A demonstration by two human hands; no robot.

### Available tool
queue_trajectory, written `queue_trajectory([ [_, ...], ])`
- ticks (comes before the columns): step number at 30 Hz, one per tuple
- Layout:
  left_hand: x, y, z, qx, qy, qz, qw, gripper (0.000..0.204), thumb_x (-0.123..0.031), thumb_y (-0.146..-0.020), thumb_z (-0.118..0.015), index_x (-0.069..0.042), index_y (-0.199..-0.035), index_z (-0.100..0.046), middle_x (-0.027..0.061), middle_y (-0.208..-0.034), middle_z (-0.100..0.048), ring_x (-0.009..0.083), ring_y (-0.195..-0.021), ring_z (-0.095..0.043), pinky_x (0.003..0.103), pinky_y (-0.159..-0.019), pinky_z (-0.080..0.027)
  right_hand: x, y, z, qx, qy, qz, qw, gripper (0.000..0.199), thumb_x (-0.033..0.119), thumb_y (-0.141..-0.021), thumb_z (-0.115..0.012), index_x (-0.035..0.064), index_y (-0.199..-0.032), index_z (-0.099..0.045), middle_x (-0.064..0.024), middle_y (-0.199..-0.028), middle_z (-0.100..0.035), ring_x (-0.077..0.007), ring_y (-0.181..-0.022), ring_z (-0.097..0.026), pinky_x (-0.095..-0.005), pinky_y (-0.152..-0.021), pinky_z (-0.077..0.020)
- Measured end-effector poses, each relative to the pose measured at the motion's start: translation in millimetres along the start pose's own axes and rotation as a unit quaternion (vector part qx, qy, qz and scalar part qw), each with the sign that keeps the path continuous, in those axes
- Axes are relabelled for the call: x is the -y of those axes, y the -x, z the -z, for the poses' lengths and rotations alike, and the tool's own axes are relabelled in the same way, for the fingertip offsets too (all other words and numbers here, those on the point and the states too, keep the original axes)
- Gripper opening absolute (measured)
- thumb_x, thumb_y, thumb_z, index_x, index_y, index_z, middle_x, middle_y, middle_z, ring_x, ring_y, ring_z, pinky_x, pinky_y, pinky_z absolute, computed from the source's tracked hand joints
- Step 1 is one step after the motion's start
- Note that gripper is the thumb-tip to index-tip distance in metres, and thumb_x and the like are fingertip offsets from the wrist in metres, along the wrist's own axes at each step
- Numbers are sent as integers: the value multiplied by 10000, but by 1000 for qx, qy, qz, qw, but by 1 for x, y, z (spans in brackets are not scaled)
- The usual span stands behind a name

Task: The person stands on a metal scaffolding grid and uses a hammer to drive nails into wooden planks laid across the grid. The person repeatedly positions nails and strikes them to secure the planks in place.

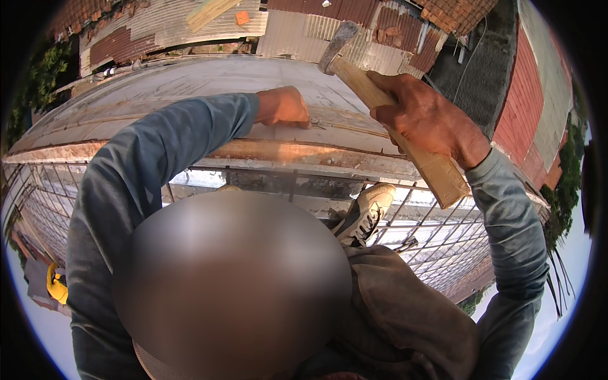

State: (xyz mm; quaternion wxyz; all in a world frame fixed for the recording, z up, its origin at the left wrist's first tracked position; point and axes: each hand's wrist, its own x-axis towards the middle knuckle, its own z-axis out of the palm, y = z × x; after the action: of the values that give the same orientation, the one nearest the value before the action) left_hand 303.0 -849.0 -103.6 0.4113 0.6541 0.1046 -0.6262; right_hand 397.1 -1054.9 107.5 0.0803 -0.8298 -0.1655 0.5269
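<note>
1. From my remote seat, the left hand was curled tight above the grey panel, seemingly to steady something; I couldn't tell what it pinched.
2. And the right hand! Fingers wrapped the hammer mid-handle, head beyond the knuckles, probably for control.
3. Nearer me than both hands, a shoe showed by steel bars, likely bracing.

Outdoors, in bright sunlight. Patched, rusty corrugated metal roofs spread across the far side, with orange roof tiles at far right. A red metal roof slopes at right; green trees stand at left. Pale blue sky shows near right.
</note>
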Motion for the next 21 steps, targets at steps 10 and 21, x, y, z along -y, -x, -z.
queue_trajectory([
  [10,0,-4,-1,2,-7,0,1000,155,-170,-838,-872,-44,-907,-815,51,-804,-678,196,-702,-580,419,-553,-412,8,7,-13,69,78,-21,994,621,308,-1016,-671,82,-1572,-512,-198,-1364,-631,-318,-1247,-642,-410,-1076,-513],
  [21,2,-8,1,10,-22,6,1000,173,-197,-853,-882,-60,-938,-818,38,-827,-686,180,-740,-599,395,-582,-437,0,5,-22,90,147,16,985,653,357,-979,-687,104,-1561,-535,-167,-1408,-631,-275,-1224,-668,-412,-1008,-563],
])
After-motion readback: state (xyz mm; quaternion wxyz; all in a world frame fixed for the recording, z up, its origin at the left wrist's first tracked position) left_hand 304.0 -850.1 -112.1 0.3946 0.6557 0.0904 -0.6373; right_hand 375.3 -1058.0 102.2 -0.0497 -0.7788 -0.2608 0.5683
